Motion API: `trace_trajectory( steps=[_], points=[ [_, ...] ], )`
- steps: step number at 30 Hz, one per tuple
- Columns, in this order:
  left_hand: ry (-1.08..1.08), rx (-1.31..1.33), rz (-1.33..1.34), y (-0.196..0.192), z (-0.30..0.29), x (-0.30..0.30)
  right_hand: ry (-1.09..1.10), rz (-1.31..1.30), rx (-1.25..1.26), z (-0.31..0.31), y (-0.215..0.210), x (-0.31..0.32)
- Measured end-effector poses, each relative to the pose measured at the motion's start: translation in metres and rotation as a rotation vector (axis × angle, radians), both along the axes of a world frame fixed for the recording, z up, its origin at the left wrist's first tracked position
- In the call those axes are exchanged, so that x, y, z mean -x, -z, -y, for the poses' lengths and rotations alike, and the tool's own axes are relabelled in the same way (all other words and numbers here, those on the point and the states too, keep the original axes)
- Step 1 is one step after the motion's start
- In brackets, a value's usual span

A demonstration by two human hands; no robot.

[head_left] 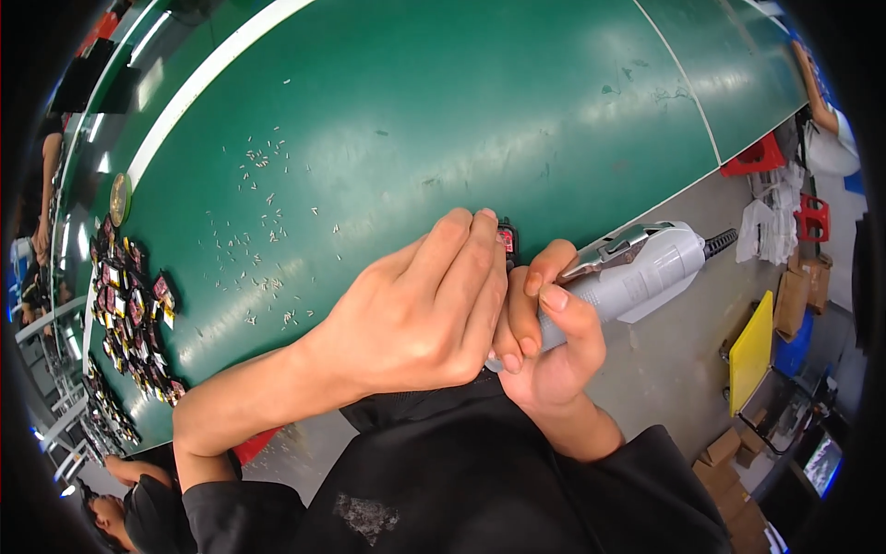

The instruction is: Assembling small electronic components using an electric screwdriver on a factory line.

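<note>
My left hand (415, 309) is closed, its back toward me, just over the near edge of the green table. By its fingertips shows a small black part with a red face (507, 240); most of it is hidden by the fingers. My right hand (558, 337) curls round a light grey electric screwdriver (637, 277) with a metal lever and a black cable sleeve. The tool lies tilted, its back end up to the right. Its tip is hidden behind my hands, which touch each other.
Many tiny silver screws (268, 231) lie scattered on the green table (443, 92). At the left edge sits a heap of small black parts (129, 305) beside a round clear disc (120, 198). A yellow panel (750, 351) and cartons stand right. Other people are at both sides.
</note>
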State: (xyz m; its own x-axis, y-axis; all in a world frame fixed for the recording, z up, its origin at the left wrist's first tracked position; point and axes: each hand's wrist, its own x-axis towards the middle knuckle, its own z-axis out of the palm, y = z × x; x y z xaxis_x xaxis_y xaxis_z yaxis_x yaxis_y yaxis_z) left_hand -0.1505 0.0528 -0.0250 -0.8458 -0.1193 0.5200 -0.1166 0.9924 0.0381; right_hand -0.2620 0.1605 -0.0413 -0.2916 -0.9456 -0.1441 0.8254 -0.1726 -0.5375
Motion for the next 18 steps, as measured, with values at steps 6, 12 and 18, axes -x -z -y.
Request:
trace_trajectory(
  steps=[6,12,18],
  points=[
    [-0.054,-0.135,0.103,-0.005,-0.009,-0.003,-0.073,-0.063,0.050,-0.002,-0.009,0.019],
    [-0.044,-0.120,0.231,-0.009,-0.016,-0.006,-0.056,-0.362,0.264,0.026,-0.058,0.066],
    [-0.057,-0.007,0.141,-0.002,-0.015,-0.004,-0.049,-0.476,0.325,0.049,-0.051,0.081]
  ],
)
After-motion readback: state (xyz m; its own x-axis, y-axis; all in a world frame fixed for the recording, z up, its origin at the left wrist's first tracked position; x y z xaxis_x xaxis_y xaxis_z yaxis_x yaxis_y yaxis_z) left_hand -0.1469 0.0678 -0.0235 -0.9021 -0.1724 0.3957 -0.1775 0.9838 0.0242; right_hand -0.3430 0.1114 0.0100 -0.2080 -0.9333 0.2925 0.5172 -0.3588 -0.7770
